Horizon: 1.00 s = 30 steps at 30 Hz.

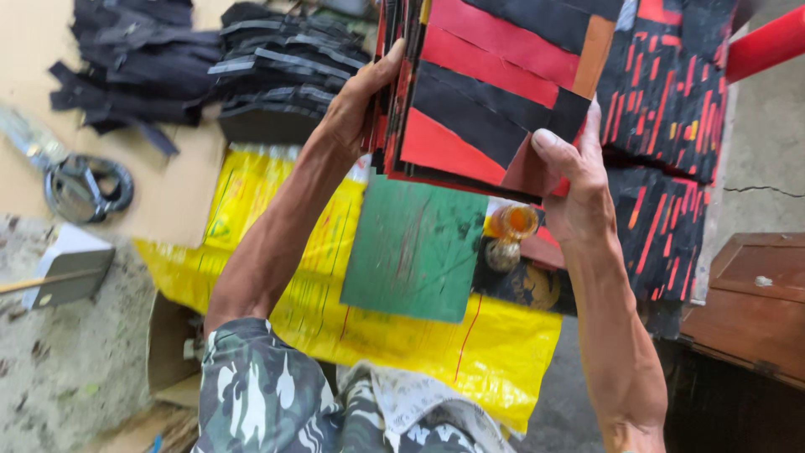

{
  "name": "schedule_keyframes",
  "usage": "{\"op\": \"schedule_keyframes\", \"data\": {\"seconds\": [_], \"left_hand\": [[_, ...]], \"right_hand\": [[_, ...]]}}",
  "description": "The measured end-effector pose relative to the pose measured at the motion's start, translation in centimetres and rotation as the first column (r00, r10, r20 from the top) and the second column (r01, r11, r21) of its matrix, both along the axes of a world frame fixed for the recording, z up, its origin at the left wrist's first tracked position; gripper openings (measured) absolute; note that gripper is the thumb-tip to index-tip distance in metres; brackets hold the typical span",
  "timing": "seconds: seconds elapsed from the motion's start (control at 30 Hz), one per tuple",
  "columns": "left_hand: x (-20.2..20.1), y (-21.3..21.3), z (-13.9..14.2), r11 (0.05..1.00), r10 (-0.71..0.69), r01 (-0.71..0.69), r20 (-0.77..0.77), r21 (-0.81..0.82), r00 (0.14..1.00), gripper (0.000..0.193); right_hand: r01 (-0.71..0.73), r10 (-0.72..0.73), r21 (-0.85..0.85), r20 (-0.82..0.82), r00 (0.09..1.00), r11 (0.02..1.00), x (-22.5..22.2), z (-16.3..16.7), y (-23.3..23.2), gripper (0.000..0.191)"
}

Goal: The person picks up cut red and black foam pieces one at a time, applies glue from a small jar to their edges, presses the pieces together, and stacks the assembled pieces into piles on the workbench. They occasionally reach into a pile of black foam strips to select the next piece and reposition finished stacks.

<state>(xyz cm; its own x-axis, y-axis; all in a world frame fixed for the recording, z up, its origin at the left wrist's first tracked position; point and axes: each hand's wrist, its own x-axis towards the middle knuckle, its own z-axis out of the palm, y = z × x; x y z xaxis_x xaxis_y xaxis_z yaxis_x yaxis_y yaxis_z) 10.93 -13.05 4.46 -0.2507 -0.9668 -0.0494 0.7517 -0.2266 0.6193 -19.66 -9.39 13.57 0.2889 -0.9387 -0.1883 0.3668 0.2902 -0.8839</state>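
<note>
I see a yellow sack (277, 210) spread flat with a green board (411, 252) and a small orange bottle (513, 225) on it, and above them my left hand (356, 105) and right hand (579, 189) grip a red and black stack (482, 92) between them, tilted up to the right.

**Floor-level work area, daylight**

Rough grey concrete floor (59, 361), littered at near left. Yellow woven plastic sheet (495, 352) spread across the middle, partly covered by a green board (411, 252). Tan cardboard sheet (172, 197) at far left. Brown wooden box (755, 298) at right. Cracked concrete (759, 159) behind it. Even, soft light.
</note>
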Motion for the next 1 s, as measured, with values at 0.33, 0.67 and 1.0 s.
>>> {"op": "schedule_keyframes", "data": {"seconds": [0.33, 0.67, 1.0], "left_hand": [[7.3, 21.8, -4.4, 0.988, 0.144, -0.13, -0.189, 0.086, 0.971, 0.025], [14.8, 28.7, -7.5, 0.918, 0.291, -0.314, 0.124, 0.243, 0.948, 0.041], [17.5, 24.8, -9.5, 0.93, 0.085, -0.176, 0.276, 0.323, 0.958, 0.05]], "right_hand": [[-0.081, 0.079, -0.041, -0.052, 0.996, 0.996, 8.0, -0.9, 16.5, 0.108], [-0.141, 0.147, 0.043, -0.285, 0.947, 0.989, 16.0, -7.2, 22.1, 0.125], [-0.097, 0.091, -0.008, -0.284, 0.954, 0.995, 17.0, -10.3, 20.9, 0.12]]}}
